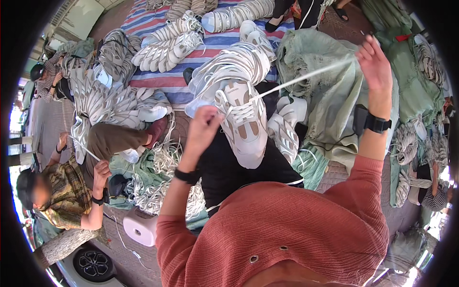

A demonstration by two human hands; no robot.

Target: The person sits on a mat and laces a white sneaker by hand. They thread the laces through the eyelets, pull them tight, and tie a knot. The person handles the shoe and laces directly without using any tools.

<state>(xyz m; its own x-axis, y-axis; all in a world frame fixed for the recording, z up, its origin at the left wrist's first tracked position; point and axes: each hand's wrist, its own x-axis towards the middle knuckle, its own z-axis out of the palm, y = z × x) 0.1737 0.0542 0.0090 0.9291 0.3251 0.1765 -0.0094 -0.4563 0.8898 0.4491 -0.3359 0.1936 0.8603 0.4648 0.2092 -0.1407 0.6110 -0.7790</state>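
A white and beige sneaker (246,126) lies toe toward me on my lap, its tongue up and white lacing crossing its front. From its upper right side a white shoelace (311,76) runs taut, up and to the right. My right hand (374,62), raised high at the right, grips the far end of this lace. Beside the sneaker's left edge is my left hand (204,129), its fingers pinched together near the eyelets. What those fingers hold, if anything, is too small to make out. Behind the sneaker fans a stacked row of similar shoes (234,67).
More sneakers (287,124) lean right of my lap. A grey-green sack (330,95) spreads beyond them. Loose white laces (148,186) are heaped at left near a pink stool (139,228). A co-worker (67,196) sits at far left. Shoe rows (167,51) cover a striped sheet (143,81).
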